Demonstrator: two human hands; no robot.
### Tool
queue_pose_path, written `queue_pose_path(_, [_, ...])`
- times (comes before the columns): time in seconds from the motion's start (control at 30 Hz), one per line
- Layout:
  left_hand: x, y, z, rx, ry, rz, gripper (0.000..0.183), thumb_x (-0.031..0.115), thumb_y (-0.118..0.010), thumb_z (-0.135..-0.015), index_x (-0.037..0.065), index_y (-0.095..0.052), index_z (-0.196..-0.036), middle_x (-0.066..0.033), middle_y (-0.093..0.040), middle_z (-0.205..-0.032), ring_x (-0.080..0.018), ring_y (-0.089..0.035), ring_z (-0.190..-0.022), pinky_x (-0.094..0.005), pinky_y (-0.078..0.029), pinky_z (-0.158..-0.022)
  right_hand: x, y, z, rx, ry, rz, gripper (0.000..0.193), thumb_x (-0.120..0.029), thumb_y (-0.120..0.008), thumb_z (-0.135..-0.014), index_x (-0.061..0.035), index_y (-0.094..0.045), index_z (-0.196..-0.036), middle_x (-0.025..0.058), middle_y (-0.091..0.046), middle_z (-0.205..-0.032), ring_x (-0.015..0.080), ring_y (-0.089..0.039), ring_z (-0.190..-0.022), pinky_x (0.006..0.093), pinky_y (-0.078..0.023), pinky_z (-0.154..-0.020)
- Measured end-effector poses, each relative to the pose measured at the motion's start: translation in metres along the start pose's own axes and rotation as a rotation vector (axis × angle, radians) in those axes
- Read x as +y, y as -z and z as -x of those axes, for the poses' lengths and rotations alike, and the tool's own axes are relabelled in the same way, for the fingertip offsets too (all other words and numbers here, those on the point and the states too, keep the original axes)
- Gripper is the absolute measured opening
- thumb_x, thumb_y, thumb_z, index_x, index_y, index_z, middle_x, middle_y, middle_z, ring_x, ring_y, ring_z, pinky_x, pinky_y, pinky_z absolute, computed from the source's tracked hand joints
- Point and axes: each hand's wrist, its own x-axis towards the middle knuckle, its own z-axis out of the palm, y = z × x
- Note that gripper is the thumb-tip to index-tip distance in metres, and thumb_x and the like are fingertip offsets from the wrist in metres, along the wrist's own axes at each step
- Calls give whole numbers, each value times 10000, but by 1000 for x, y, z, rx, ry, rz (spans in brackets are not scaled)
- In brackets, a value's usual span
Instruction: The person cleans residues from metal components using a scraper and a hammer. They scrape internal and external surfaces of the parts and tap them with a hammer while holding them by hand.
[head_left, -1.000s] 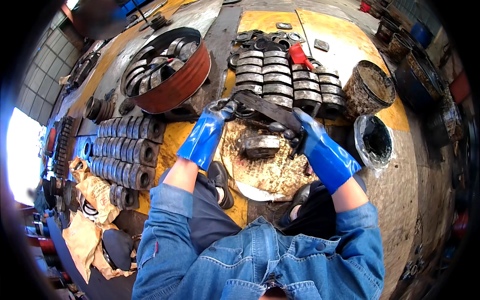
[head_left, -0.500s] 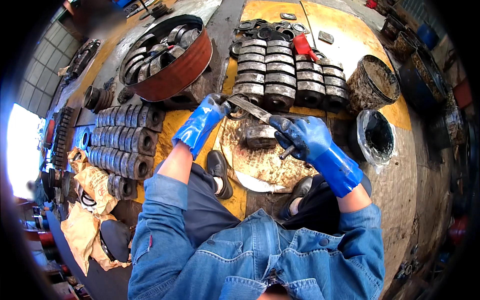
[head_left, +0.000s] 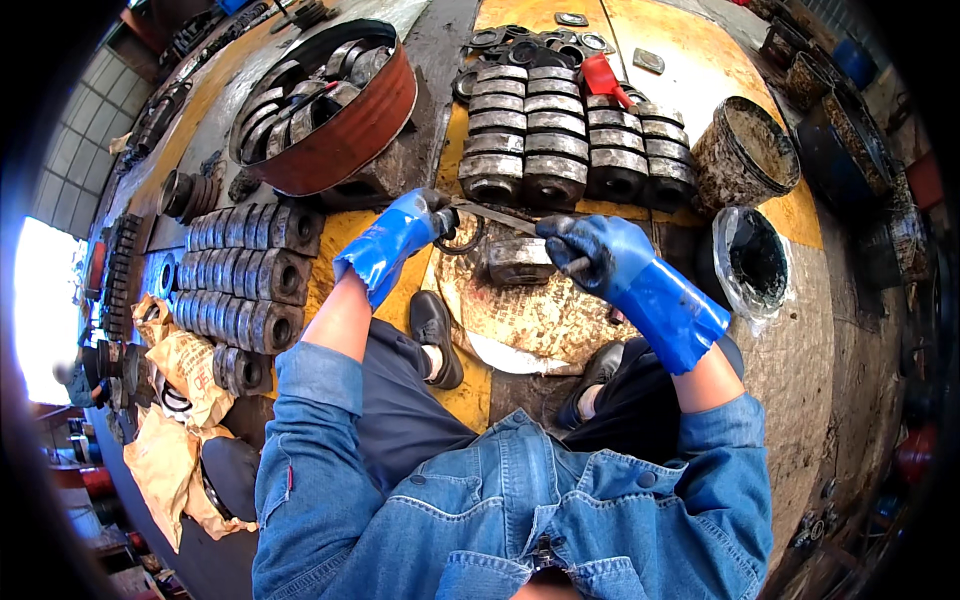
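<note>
Blue rubber gloves cover both of my hands. My left hand [head_left: 416,216] is closed on a dark ring [head_left: 478,238], which hangs below its fingers. In my right hand [head_left: 600,255] I grip a scraper [head_left: 508,220] with a flat metal blade. The handle end pokes out under the fist, and the blade points left, its tip at the left hand by the ring. Whether the blade touches the ring I cannot tell. Just beneath the hands, a dark metal block [head_left: 520,262] with a shiny curved top sits on a stained, roundish sheet [head_left: 500,320] between my feet.
Rows of similar blocks stand ahead [head_left: 555,150] and at left [head_left: 240,275]. A red-brown tub [head_left: 345,145] holds more parts. A red scoop [head_left: 605,80] rests on the far rows. At right are a crusted bucket [head_left: 745,150] and a plastic-lined container [head_left: 750,265]. Torn brown paper [head_left: 165,450] lies lower left.
The scraper blade has turned from showing its broad face to nearly edge-on. The ring hangs more visibly below my left hand. My right hand has rolled slightly.
</note>
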Motion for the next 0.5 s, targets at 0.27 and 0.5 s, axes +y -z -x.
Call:
queue_pose_path(0.27, [36,-3,15,14,133,90,221,177,-599,-878,33,-660,-1034,-17,-652,-769,-83,-515,-612,-237,-416,-558,28,-5,-8,-133,-111,-269,226,-242,-567,-853,-84,-647,-992,149,-651,-845,317,-625,-786,356,-504,-666])
queue_pose_path(0.5, [34,-5,12,102,126,166,193,178,-623,-876,26,-675,-982,-21,-666,-741,-86,-537,-592,-256,-427,-544,33,-4,-11,-305,-515,-585,209,-236,-612,-838,-72,-647,-964,84,-664,-795,183,-625,-718,295,-501,-657])
